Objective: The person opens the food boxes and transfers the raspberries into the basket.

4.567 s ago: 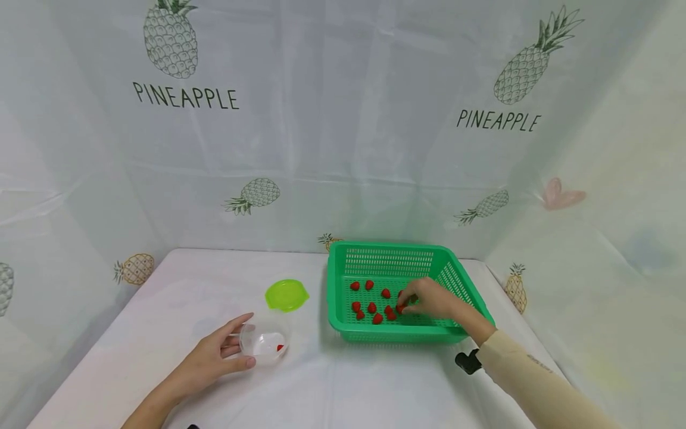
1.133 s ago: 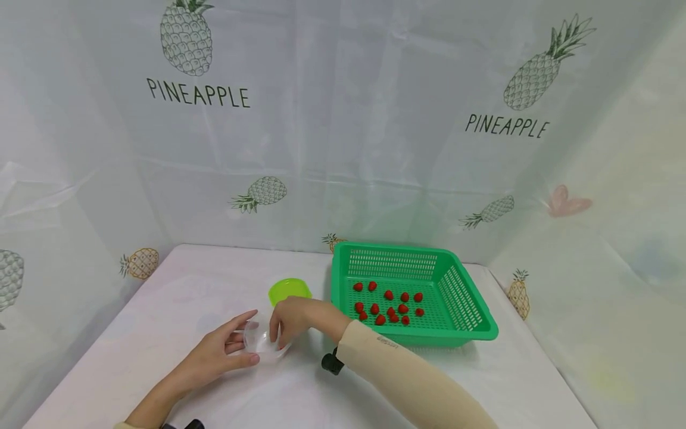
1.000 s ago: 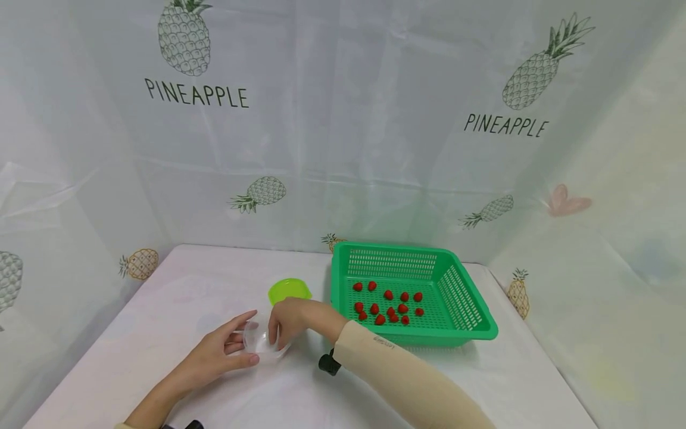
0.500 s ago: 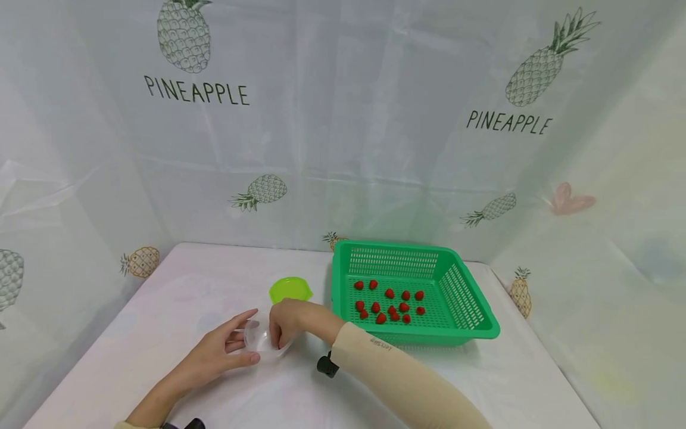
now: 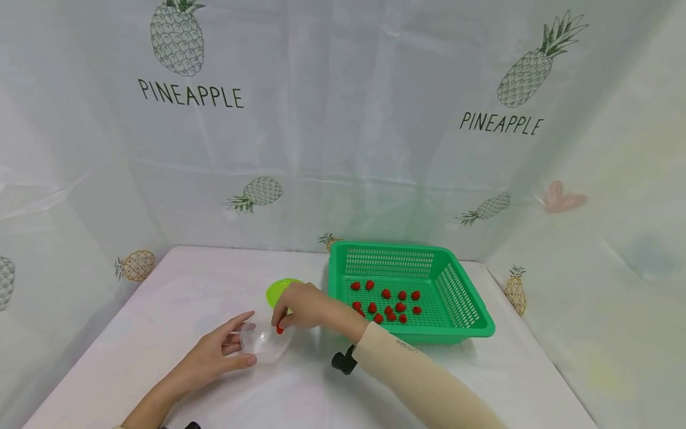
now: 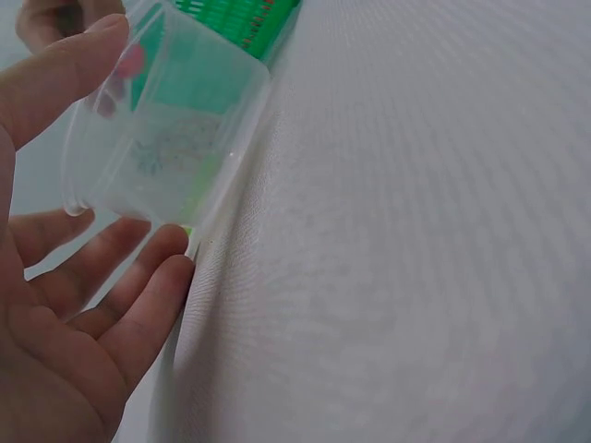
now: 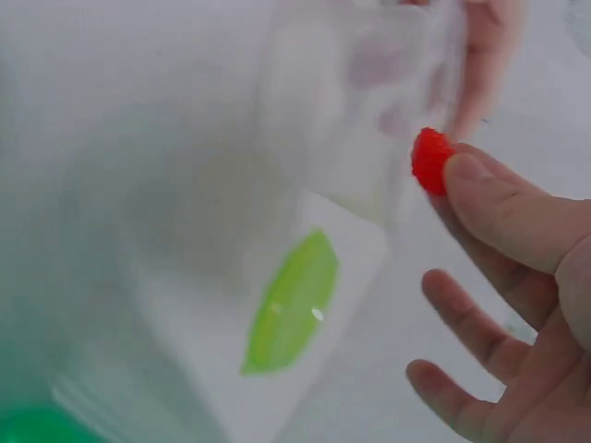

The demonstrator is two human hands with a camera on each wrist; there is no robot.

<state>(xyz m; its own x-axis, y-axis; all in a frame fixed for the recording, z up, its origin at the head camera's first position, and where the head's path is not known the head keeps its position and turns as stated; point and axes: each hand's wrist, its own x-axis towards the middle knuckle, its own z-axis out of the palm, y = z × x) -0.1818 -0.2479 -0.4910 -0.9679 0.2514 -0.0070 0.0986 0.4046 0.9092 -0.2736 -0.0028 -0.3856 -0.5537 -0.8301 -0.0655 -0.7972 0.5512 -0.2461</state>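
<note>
My left hand (image 5: 214, 353) holds the clear plastic container (image 5: 261, 347) from its left side, thumb toward me and fingers on the far side. In the left wrist view the thumb lies by the container's rim. Just above the container's right edge, my right hand (image 5: 304, 305) pinches a red raspberry (image 7: 430, 162) between thumb and index finger, the other fingers spread. No berry shows inside the container (image 6: 189, 138). Behind it lies a bright green lid (image 5: 277, 291), partly covered by the right hand in the head view.
A green slotted basket (image 5: 429, 335) stands to the right on the white-covered table (image 5: 214, 268). Several raspberries (image 5: 386, 294) are scattered over its floor. A printed pineapple sheet (image 5: 375, 149) hangs behind and at both sides.
The right hand was over the basket, then reached into the container; now it has risen with the raspberry pinched. The red berry seen earlier in the container no longer shows there. Left hand stays put.
</note>
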